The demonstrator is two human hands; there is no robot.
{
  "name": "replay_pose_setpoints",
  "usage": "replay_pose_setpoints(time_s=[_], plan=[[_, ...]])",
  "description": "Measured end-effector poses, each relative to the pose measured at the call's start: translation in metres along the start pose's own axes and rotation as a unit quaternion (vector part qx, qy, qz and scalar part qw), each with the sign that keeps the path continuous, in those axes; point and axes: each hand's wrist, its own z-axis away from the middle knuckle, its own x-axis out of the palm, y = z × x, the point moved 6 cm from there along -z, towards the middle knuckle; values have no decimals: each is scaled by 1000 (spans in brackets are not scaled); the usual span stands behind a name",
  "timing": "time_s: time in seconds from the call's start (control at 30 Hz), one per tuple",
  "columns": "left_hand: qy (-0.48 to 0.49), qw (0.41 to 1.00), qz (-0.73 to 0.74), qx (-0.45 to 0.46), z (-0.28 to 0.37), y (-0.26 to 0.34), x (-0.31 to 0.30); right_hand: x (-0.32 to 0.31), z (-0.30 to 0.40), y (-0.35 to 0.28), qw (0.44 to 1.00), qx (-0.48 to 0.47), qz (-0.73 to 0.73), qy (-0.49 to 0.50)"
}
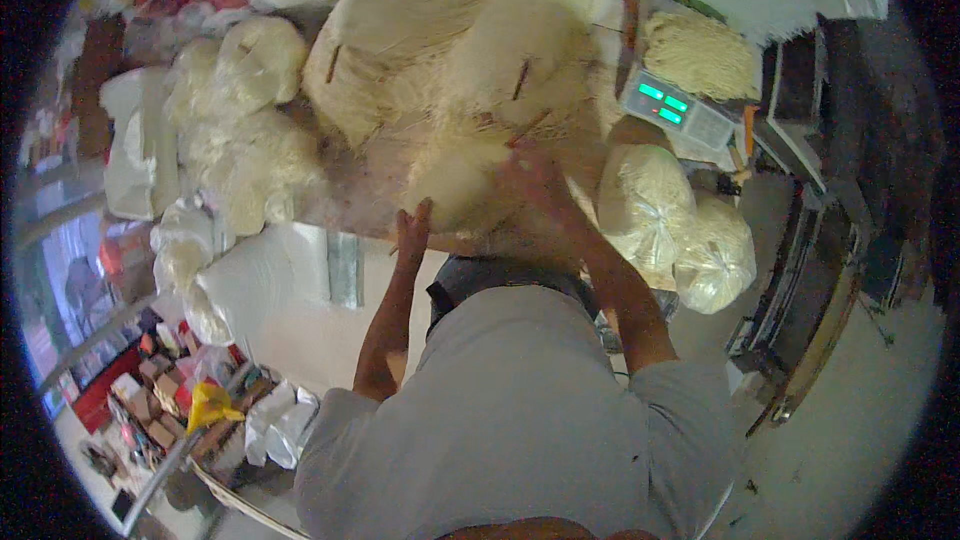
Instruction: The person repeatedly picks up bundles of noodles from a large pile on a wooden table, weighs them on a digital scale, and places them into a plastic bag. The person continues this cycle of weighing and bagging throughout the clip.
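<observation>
Between my hands, at the table's front edge, lies a blurred bundle of pale noodle-like strands (457,184). My left hand (414,226) touches or nears its left side, fingers partly bent; a thin stick-like thing shows beside it. At the bundle's right is my right hand (532,172), blurred, with a thin reddish stick close to its fingertips; its grip cannot be made out. Behind them two large heaps of strands, a left one (397,15) and a right one (525,37), cover the wooden table (375,180), each with a dark narrow bar on it.
A digital scale (679,109) with lit green displays stands right, with a strand pile (697,56) behind it. Tied clear bags (649,202) sit at the right edge. More bagged strands (247,157) lie left. A yellow funnel-like thing (210,406) and small boxes are lower left.
</observation>
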Motion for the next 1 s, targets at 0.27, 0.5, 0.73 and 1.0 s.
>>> replay_pose_setpoints(time_s=[0.27,0.5,0.73,1.0], plan=[[56,993,22,-103,16,77,-11,-17,-15,11,988,103,96,66],[5,990,123,-70,13,113,-9,-49,-11,-41,947,-64,268,163],[-19,988,140,-70,4,109,-6,-50,-12,-9,962,-63,207,169],[12,997,52,-60,-18,23,-4,-61,-13,-16,985,61,-112,119]])
